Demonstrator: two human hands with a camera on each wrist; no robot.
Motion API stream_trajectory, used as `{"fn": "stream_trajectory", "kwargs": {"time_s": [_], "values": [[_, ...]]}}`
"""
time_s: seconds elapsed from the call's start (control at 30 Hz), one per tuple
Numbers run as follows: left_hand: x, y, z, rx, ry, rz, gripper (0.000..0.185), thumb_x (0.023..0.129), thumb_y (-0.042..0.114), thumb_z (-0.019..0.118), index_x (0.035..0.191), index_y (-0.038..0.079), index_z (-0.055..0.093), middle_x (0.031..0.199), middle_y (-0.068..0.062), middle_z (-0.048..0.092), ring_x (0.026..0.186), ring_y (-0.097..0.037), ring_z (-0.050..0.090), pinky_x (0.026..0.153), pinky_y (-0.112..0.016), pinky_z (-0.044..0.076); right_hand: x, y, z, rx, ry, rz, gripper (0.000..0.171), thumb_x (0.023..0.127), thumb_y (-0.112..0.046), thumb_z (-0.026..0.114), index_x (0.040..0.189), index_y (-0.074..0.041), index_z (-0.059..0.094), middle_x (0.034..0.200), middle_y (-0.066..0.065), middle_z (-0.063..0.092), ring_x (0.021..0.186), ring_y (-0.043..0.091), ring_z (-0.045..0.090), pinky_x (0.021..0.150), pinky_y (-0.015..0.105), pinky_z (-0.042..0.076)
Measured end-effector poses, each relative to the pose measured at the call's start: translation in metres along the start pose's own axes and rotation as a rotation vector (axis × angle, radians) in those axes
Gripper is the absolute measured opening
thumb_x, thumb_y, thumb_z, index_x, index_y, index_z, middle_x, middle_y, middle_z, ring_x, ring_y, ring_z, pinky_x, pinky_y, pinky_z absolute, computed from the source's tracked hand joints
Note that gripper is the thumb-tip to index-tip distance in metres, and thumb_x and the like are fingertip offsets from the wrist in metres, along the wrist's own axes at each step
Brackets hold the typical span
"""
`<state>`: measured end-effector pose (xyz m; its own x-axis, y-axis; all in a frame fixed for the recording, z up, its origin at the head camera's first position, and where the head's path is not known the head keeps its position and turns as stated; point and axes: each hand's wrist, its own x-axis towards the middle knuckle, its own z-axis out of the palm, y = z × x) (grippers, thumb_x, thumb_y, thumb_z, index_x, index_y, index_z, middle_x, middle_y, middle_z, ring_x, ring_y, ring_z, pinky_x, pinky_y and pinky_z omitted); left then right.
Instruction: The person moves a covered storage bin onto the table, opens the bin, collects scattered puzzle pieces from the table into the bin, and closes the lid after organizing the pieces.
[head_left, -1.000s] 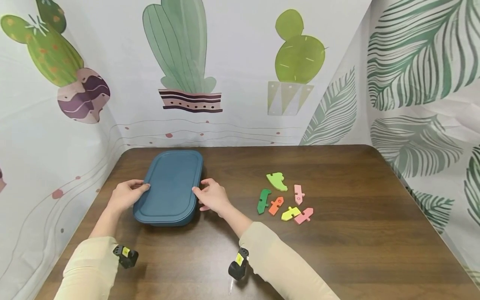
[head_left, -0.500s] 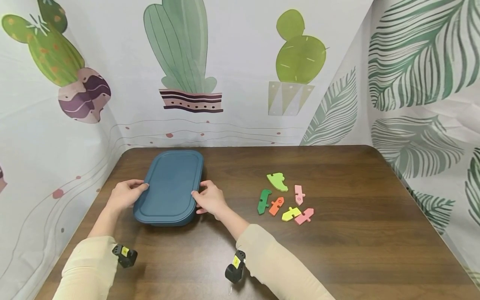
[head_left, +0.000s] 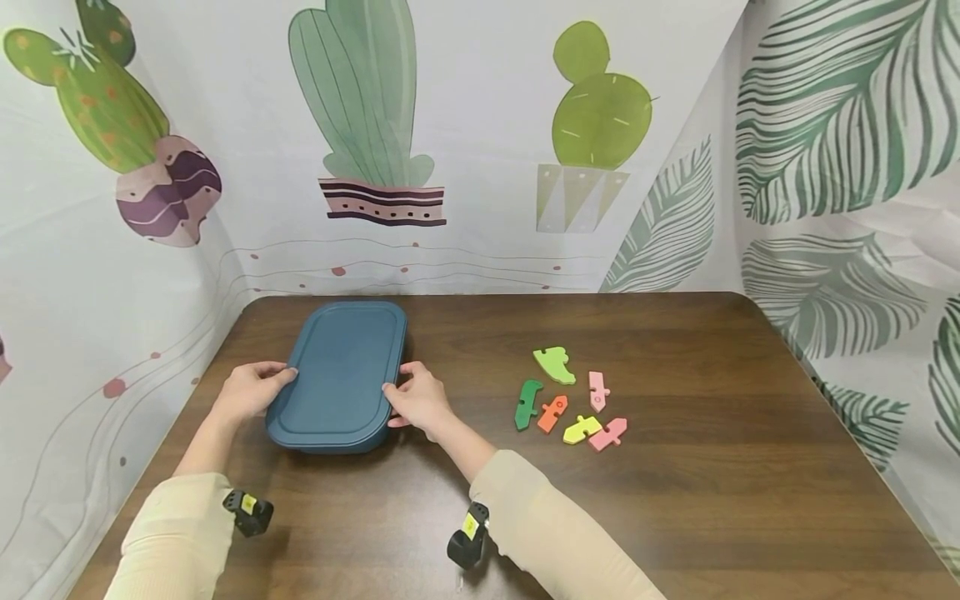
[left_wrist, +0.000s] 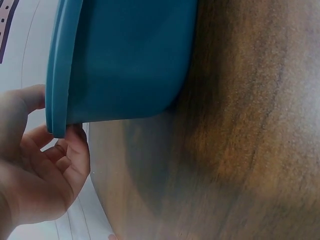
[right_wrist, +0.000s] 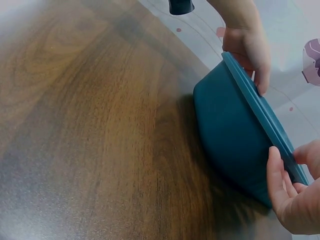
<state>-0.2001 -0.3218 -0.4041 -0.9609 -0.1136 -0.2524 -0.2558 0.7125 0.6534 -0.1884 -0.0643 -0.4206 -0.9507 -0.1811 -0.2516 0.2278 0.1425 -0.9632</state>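
Note:
A blue rectangular container [head_left: 341, 367] with a flat lid stands on the left of the table. My left hand [head_left: 251, 389] pinches its left rim, thumb on the lid and fingers curled under the edge, as the left wrist view shows. On the opposite long side, my right hand [head_left: 422, 402] pinches the rim in the same way. In the right wrist view the container [right_wrist: 230, 120] sits on the table with its lid [right_wrist: 265, 117] on. What is inside cannot be seen.
Right of the container lie several flat puzzle pieces: light green [head_left: 555, 365], dark green [head_left: 527, 405], orange [head_left: 553, 413], yellow [head_left: 582, 429] and two pink, one [head_left: 597, 391] behind the other [head_left: 608, 434]. A patterned cloth backdrop [head_left: 480, 167] rises behind the wooden table [head_left: 712, 500].
My right hand has moved slightly left, its fingers drawing in against the container's side below the rim. The left hand and the container have hardly moved.

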Motion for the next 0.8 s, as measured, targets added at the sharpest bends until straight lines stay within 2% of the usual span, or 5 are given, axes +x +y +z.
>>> {"fn": "stream_trajectory", "kwargs": {"time_s": [0.37, 0.8], "values": [[-0.002, 0.000, 0.002, -0.032, -0.020, 0.000, 0.063, 0.092, 0.045, 0.047, 0.128, -0.007, 0.047, 0.122, -0.030, 0.051, 0.092, -0.021, 0.061, 0.070, -0.035, 0.056, -0.001, 0.001, -0.001, -0.028, 0.011, -0.005, 0.041, 0.088, -0.013, 0.060, 0.126, -0.005, 0.046, 0.086, 0.008, 0.060, 0.054, 0.011, 0.059, 0.049, 0.025, 0.054], [-0.003, 0.007, 0.011, -0.056, -0.024, 0.024, 0.061, 0.092, 0.042, 0.048, 0.128, -0.007, 0.047, 0.120, -0.029, 0.053, 0.087, -0.017, 0.061, 0.069, -0.035, 0.056, -0.005, 0.004, -0.015, -0.055, 0.007, -0.003, 0.042, 0.088, -0.013, 0.060, 0.127, -0.005, 0.045, 0.087, 0.009, 0.060, 0.056, 0.012, 0.060, 0.050, 0.025, 0.054]]}}
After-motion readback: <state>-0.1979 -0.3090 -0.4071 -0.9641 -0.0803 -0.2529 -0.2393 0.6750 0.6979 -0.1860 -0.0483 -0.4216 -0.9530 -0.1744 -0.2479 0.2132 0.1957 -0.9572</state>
